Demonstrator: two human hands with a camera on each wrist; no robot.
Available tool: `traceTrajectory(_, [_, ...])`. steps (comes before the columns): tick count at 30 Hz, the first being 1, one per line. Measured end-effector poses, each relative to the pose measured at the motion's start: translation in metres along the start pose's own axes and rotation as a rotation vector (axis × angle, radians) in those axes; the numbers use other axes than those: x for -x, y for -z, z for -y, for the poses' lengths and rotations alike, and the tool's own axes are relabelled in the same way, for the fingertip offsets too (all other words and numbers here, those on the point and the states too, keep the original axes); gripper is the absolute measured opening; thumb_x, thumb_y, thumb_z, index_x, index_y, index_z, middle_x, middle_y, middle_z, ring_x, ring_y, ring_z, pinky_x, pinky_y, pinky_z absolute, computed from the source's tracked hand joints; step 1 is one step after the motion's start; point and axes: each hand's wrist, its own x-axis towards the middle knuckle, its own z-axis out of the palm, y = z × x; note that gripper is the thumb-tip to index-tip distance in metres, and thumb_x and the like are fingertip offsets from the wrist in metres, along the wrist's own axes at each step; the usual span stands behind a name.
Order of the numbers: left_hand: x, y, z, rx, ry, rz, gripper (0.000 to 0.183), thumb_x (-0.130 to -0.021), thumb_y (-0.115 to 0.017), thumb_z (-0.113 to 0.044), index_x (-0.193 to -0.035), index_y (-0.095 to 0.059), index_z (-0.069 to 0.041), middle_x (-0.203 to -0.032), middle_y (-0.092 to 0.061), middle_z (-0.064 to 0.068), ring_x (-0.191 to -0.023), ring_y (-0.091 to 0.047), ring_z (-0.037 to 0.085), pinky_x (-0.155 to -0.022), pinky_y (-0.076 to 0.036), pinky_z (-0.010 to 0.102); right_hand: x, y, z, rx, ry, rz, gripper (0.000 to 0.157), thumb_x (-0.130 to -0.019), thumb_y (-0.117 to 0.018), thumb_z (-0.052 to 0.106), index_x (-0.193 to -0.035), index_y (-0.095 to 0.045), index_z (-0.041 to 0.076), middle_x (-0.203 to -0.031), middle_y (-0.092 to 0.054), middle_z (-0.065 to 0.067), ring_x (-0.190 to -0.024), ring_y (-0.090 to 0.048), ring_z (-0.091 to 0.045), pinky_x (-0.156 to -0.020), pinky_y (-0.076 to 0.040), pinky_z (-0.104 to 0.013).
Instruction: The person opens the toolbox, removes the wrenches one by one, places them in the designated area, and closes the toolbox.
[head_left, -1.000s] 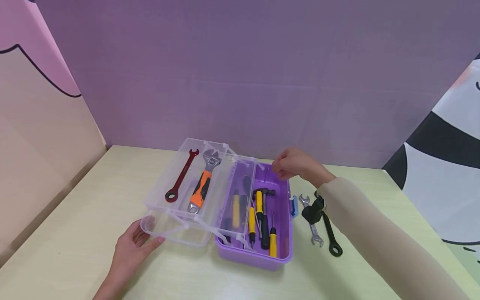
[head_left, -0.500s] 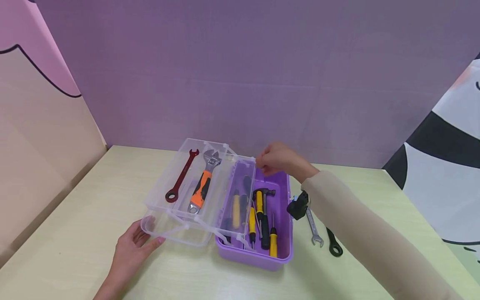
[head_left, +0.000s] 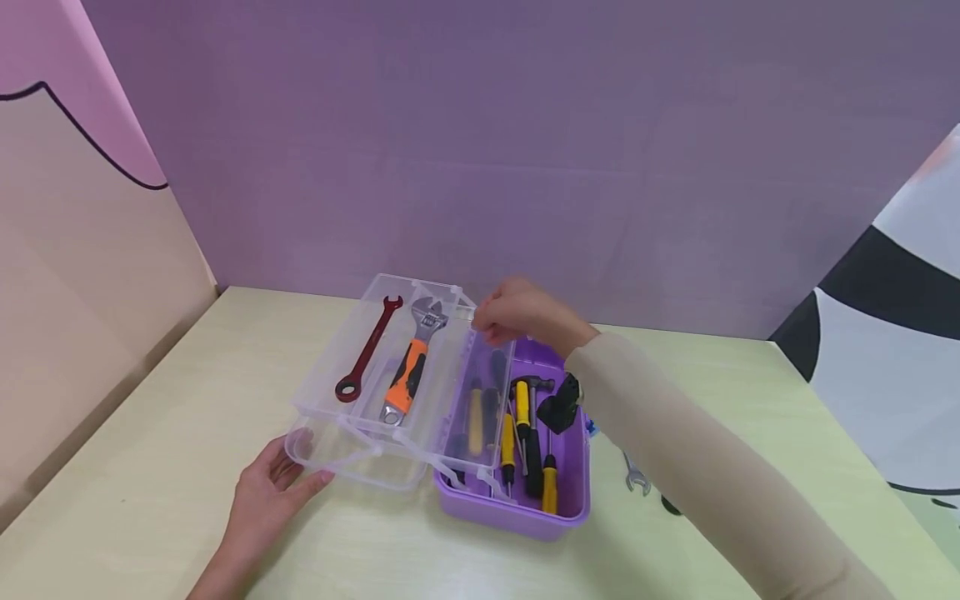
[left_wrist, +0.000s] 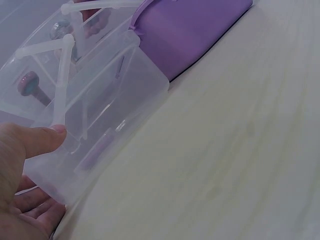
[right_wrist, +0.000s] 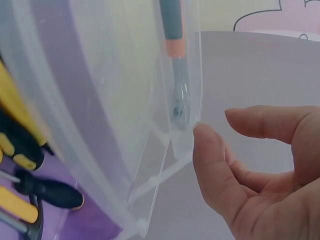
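My left hand holds the corner of the toolbox's clear lid, thumb along the front and fingers curled at the outer side. Swung out over that lid is a clear tray, carrying a dark red wrench and an adjustable wrench with an orange and black handle. My right hand hovers at the tray's back right end. In the right wrist view its thumb and index finger are bent with a gap between them and nothing held. The purple toolbox stands beneath the tray's right part.
Inside the box lie a hammer, a yellow and black screwdriver and several other tools, some seen through the tray. Right of the box, a silver wrench and a black wrench are mostly hidden by my right sleeve.
My right hand has moved left, from above the box's back right corner to the tray's back end. The sleeve now covers more of the loose wrenches. My left hand stays at the lid.
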Motion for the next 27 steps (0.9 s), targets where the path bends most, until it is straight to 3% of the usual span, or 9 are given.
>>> traceTrajectory(5, [0.0, -0.001, 0.001, -0.001, -0.007, -0.003, 0.065, -0.081, -0.073, -0.002, -0.136, -0.04, 0.008, -0.137, -0.047, 0.03, -0.114, -0.054, 0.007, -0.086, -0.044, 0.001, -0.004, -0.008, 0.01, -0.035, -0.032, -0.001, 0.028, -0.082, -0.061, 0.003, -0.06, -0.045, 0.008, -0.058, -0.052, -0.001, -0.054, -0.052, -0.011, -0.063, -0.055, -0.021])
traceTrajectory(10, [0.002, 0.0, -0.001, -0.015, -0.003, -0.009, 0.065, -0.081, -0.074, -0.002, -0.136, -0.04, 0.008, -0.137, -0.047, 0.03, -0.118, -0.054, 0.015, -0.086, -0.044, 0.0, -0.008, -0.015, 0.017, -0.085, -0.039, 0.003, 0.02, -0.082, -0.062, 0.0, -0.065, -0.052, 0.004, -0.058, -0.053, -0.001, -0.051, -0.054, -0.009, -0.061, -0.057, -0.02])
traceTrajectory(14, [0.002, 0.0, -0.001, -0.021, 0.004, -0.011, 0.065, -0.081, -0.074, -0.003, -0.136, -0.041, 0.007, -0.137, -0.047, 0.029, -0.118, -0.053, 0.016, -0.086, -0.044, 0.0, -0.011, -0.021, 0.021, -0.092, -0.043, 0.011, 0.006, -0.083, -0.063, 0.0, -0.078, -0.06, -0.003, -0.058, -0.056, -0.001, -0.05, -0.056, -0.009, -0.067, -0.06, -0.026])
traceTrajectory(18, [0.002, 0.001, 0.001, -0.022, 0.004, -0.009, 0.065, -0.081, -0.074, -0.003, -0.136, -0.04, 0.007, -0.137, -0.047, 0.029, -0.117, -0.054, 0.012, -0.086, -0.044, 0.0, -0.015, -0.025, 0.025, -0.102, -0.058, 0.023, 0.01, -0.085, -0.062, 0.0, -0.09, -0.062, -0.008, -0.063, -0.057, -0.003, -0.052, -0.056, -0.01, -0.07, -0.061, -0.027])
traceTrajectory(24, [0.002, 0.0, 0.0, -0.012, 0.015, -0.006, 0.066, -0.081, -0.073, -0.002, -0.137, -0.039, 0.008, -0.139, -0.045, 0.03, -0.125, -0.049, 0.033, -0.086, -0.043, 0.0, -0.02, -0.032, 0.032, -0.139, -0.085, 0.012, 0.004, -0.083, -0.062, -0.002, -0.081, -0.06, -0.005, -0.065, -0.057, -0.005, -0.052, -0.058, -0.01, -0.067, -0.06, -0.025])
traceTrajectory(27, [0.002, -0.002, -0.001, -0.005, 0.015, -0.007, 0.065, -0.081, -0.073, -0.001, -0.136, -0.039, 0.008, -0.138, -0.045, 0.03, -0.126, -0.047, 0.036, -0.086, -0.043, 0.0, -0.022, -0.035, 0.036, -0.156, -0.093, 0.01, 0.008, -0.084, -0.062, -0.001, -0.078, -0.056, -0.002, -0.067, -0.056, -0.006, -0.051, -0.059, -0.011, -0.076, -0.06, -0.031])
